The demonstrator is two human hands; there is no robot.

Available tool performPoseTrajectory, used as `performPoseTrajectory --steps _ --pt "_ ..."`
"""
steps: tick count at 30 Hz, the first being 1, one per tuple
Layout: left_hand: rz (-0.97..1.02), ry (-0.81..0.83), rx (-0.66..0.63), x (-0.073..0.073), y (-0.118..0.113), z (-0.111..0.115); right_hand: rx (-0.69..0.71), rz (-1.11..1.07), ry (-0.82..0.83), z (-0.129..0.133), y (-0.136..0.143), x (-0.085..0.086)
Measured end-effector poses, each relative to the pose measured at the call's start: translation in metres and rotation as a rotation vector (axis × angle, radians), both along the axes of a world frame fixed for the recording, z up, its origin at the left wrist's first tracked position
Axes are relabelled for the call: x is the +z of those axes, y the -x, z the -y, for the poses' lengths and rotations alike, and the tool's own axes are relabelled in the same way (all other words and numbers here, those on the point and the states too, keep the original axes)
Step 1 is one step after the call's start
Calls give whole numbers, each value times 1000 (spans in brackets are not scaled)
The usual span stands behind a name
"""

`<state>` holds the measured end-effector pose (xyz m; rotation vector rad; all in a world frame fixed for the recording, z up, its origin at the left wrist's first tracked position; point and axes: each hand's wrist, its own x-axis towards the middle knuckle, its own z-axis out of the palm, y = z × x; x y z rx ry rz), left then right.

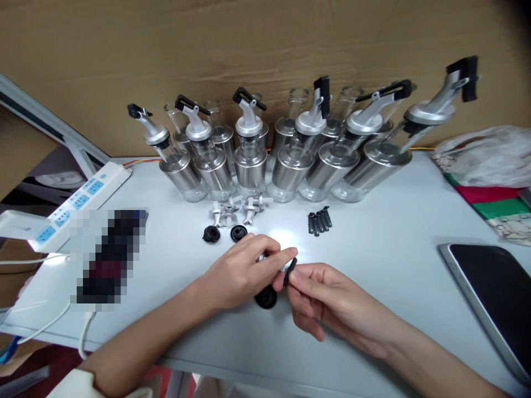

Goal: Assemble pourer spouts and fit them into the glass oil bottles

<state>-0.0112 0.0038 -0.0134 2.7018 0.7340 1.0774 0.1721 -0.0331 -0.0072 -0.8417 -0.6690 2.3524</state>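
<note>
Together, both hands [282, 276] pinch small parts, fingertips nearly meeting.

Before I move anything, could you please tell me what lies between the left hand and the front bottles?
Between the left hand and the front bottles, the head view shows a cluster of silver parts and two round black pieces.

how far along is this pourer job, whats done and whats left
Six front bottles already carry pourers. The left hand holds a silvery piece, the right hand a black lever. Apparently left: loose silvery parts, round black pieces and small levers on the table, plus the back bottles, whose visible necks look open.
</note>
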Motion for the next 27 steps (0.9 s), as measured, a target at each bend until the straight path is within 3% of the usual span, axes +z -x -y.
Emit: performPoseTrajectory --steps 12,19,24,27 --pt "-46 25 -16 4 -1 0 54 329 -182 0 1 6" --pt "-30 38 -27 4 0 0 67 365 -273 -2 1 1" --pt "48 227 -52 2 0 0 71 353 -234 -2 1 1" --pt "98 350 -77 3 0 -1 -25 434 -285 -4 1 3"
